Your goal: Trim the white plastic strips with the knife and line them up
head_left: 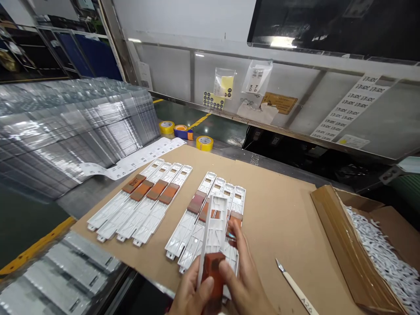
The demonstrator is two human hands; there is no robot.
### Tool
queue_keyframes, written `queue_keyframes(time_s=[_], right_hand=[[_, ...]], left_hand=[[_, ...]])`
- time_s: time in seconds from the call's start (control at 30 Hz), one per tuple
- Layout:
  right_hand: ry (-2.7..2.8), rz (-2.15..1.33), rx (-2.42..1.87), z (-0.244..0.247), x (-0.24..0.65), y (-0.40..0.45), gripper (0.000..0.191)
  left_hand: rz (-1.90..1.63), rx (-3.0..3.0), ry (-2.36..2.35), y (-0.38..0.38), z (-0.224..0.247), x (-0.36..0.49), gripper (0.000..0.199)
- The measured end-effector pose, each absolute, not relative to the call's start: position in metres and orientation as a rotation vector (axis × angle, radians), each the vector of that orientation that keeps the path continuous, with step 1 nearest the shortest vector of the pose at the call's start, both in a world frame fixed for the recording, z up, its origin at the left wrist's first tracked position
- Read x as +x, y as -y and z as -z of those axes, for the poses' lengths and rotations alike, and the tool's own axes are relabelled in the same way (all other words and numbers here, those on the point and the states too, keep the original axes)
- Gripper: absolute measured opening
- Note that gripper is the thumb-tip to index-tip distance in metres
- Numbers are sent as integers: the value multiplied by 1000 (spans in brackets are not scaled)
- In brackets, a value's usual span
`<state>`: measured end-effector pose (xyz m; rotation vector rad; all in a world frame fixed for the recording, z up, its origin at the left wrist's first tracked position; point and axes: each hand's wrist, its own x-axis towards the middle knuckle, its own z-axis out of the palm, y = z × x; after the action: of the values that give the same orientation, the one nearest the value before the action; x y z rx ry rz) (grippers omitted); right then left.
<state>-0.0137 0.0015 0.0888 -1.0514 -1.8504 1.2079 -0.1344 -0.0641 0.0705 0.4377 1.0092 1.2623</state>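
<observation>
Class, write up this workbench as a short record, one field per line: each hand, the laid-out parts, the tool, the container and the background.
Left hand: holds a white plastic strip
Right hand: thumb on the strip's orange-brown block
Laid-out parts: two groups of four similar strips with blocks, on a cardboard sheet
Tool: craft knife, handle marked A26
Container: cardboard box of small white pieces
Background: three tape rolls

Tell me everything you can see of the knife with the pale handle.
The craft knife has a slim, metallic-looking pointed blade and a long, pale handle marked A26. It lies on the brown cardboard between the right hand and the open box, blade pointing away, handle reaching the picture's bottom edge. Only the cardboard touches it.
</observation>
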Motion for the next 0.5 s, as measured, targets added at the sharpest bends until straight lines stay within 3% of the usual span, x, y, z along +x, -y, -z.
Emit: queue_keyframes(time_s=[0.13,0.3,0.5], right_hand=[[1379,-1438,-1224,-82,-39,9,52],[1291,-1403,-1302,-78,-51,12,32],[1297,-1506,-1196,-83,-44,10,37]], left_hand=[[-1346,588,-1066,73,-66,-126,58],[-1301,701,-1084,77,-58,-127,60],[-1279,566,-981,77,-67,-127,61]])
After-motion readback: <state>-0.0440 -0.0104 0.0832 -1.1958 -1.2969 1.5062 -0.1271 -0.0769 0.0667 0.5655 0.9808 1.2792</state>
